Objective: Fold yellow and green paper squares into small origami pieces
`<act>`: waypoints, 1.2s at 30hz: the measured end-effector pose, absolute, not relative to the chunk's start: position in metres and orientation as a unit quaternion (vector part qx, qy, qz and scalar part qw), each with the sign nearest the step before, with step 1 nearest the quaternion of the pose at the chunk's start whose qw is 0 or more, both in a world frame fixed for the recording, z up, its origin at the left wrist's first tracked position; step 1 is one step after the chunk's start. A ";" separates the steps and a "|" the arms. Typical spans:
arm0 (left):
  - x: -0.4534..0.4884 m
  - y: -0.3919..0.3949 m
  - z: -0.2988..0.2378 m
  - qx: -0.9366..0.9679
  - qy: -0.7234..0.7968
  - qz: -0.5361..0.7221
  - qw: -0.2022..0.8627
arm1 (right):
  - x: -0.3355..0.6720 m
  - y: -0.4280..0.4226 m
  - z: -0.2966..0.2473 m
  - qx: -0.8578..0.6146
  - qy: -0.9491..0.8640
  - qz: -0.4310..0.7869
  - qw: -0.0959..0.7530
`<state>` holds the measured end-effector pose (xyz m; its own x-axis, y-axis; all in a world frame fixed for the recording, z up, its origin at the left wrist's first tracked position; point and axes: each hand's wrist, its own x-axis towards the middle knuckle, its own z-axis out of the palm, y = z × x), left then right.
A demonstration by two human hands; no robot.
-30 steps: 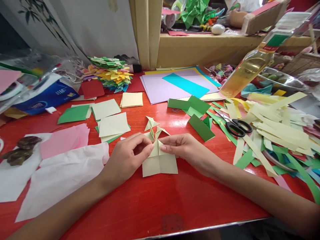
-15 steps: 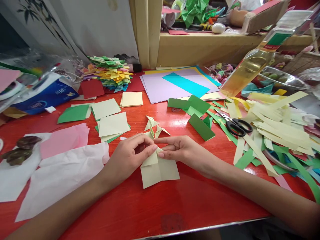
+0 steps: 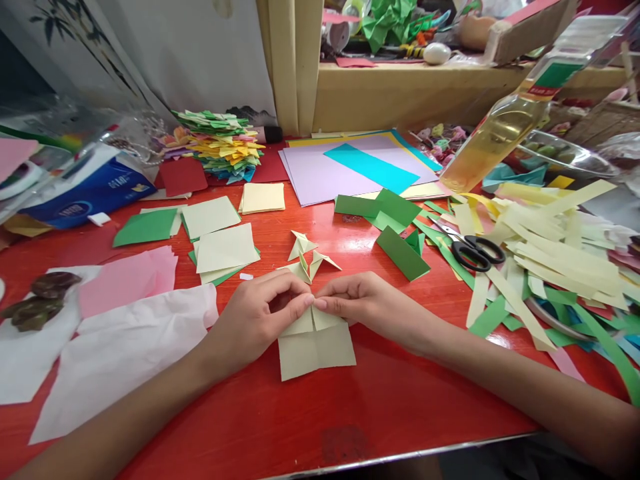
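A pale yellow sheet of paper [image 3: 317, 348], creased down its middle, lies on the red table. Its upper part is folded down in two flaps that meet near the centre. My left hand [image 3: 273, 303] pinches the top of the left flap between thumb and fingers. Opposite it, my right hand [image 3: 357, 301] pinches the right flap, and the two thumb tips almost touch. The fingers cover the paper's top edge. Just beyond my hands sit several small folded pale yellow paper pieces [image 3: 303, 253].
Stacks of cut paper squares [image 3: 226, 249] lie left of centre. Folded green paper [image 3: 403, 252], black-handled scissors [image 3: 477, 253] and a heap of paper strips [image 3: 565, 260] lie right. Behind stand a tilted bottle [image 3: 500, 133] and a pile of coloured folded pieces [image 3: 225, 150].
My right hand has folded the paper's right upper corner in beside the left one. Its index finger, stretched out before, is now curled in toward the thumb.
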<state>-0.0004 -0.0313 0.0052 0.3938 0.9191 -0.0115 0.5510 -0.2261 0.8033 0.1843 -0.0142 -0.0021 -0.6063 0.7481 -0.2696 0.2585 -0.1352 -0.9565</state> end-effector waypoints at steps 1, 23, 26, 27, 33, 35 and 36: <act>-0.001 -0.032 0.005 0.745 0.495 0.244 0.374 | 0.185 -0.014 -0.003 -0.402 -0.636 0.632 0.187; 0.000 -0.035 0.009 0.645 0.529 0.304 0.461 | 0.189 -0.006 0.006 -0.449 -0.556 0.591 0.372; 0.001 -0.036 0.009 0.674 0.486 0.225 0.509 | 0.189 -0.007 0.003 -0.434 -0.589 0.592 0.338; 0.002 -0.037 0.009 0.680 0.483 0.218 0.507 | 0.188 -0.008 0.003 -0.426 -0.599 0.598 0.319; 0.000 -0.036 0.006 0.651 0.544 0.304 0.434 | 0.183 -0.012 0.003 -0.404 -0.543 0.648 0.349; 0.000 -0.035 0.006 0.627 0.564 0.320 0.432 | 0.184 -0.011 0.002 -0.410 -0.517 0.656 0.365; 0.000 -0.035 0.005 0.623 0.563 0.318 0.440 | 0.184 -0.010 0.001 -0.417 -0.517 0.652 0.365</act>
<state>-0.0005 -0.0350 0.0051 0.1634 0.9816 -0.0982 0.4217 0.0205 0.9065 0.1841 -0.0102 0.0011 -0.3856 0.9076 -0.1658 -0.0446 -0.1978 -0.9792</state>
